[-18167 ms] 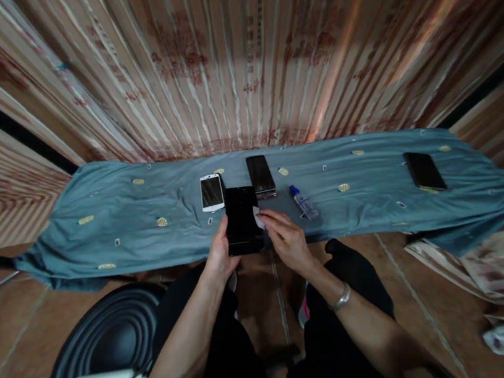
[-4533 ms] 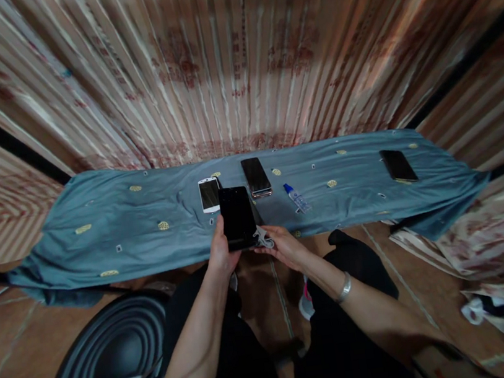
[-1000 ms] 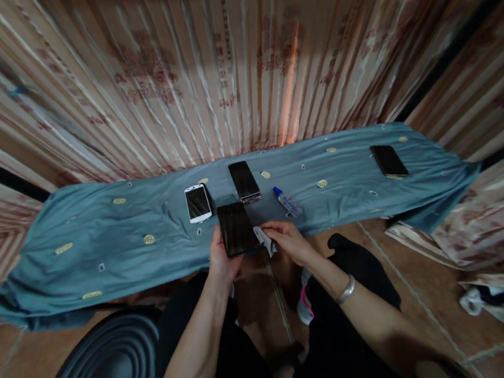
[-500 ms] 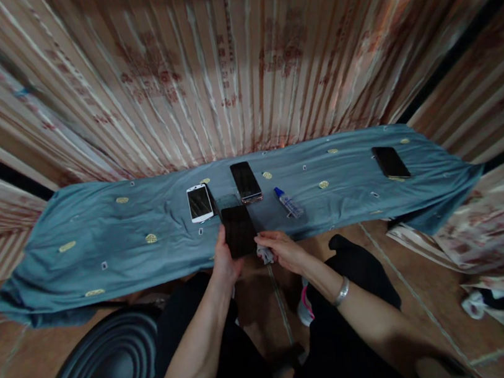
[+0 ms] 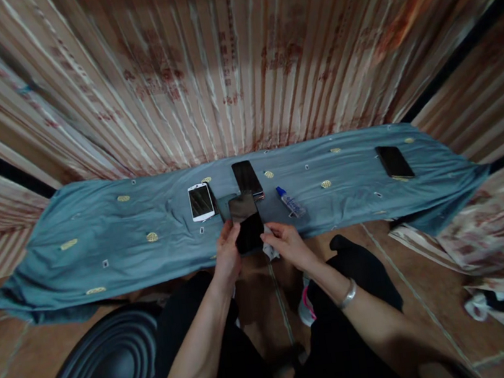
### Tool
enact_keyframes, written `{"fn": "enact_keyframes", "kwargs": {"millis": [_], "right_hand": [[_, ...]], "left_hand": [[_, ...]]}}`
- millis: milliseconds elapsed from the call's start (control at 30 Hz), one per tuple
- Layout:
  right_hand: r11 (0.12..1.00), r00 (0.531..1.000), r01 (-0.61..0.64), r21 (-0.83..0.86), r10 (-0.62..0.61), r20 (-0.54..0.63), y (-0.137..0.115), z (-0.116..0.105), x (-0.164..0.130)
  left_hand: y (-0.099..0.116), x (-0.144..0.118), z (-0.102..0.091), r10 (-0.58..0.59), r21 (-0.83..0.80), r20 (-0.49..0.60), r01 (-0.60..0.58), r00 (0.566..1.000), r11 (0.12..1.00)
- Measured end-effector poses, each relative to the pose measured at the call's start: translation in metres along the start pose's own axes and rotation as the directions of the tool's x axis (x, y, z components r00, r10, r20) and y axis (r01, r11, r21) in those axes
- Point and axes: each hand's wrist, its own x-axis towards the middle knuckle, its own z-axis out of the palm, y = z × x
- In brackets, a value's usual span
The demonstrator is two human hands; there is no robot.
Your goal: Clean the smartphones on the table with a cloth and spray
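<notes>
black phone [image 5: 247, 223] — both hands | wipe [image 5: 270, 250] mostly hidden

I hold a black phone [image 5: 248, 230] between my left hand [image 5: 228, 256] and my right hand [image 5: 289, 245], with a small white cloth [image 5: 269, 250] tucked under my right fingers. On the blue cloth [image 5: 99, 235] beyond lie a white phone [image 5: 200, 201], a dark phone [image 5: 246, 177] and a small bottle [image 5: 289, 201].

Count of items on and above the blue cloth [image 5: 99, 235].
Four phones: one held [image 5: 247, 222], one white [image 5: 200, 201], two black [image 5: 247, 178] [image 5: 395, 162]; one small bottle [image 5: 289, 202]; two hands [image 5: 228, 256] [image 5: 290, 245].
</notes>
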Motion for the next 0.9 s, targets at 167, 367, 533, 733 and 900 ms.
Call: {"fn": "enact_keyframes", "kwargs": {"millis": [167,367,533,733,900], "right_hand": [[0.802,0.972,0.215,-0.557,-0.232,0.041,-0.005,-0.001,-0.010],[0.585,0.903,0.406,-0.702,-0.373,0.211,-0.004,0.013,-0.024],[0.581,0.828,0.551,-0.599,-0.469,0.306,-0.011,0.018,-0.031],[0.508,0.783,0.601,-0.617,-0.529,0.327,-0.013,0.020,-0.029],[0.424,0.722,0.653,-0.628,-0.599,0.346,-0.012,0.020,-0.020]], "left_hand": [[0.001,-0.008,0.006,0.019,0.049,0.108,-0.024,0.994,0.999],[-0.001,-0.012,0.009,0.051,0.119,0.086,-0.061,0.995,0.991],[0.005,-0.010,0.008,-0.159,0.086,0.028,0.156,0.987,0.984],[0.011,-0.012,0.009,-0.320,-0.015,0.109,0.323,0.941,0.946],[0.009,-0.019,0.009,-0.366,-0.021,0.123,0.372,0.922,0.928]]}}
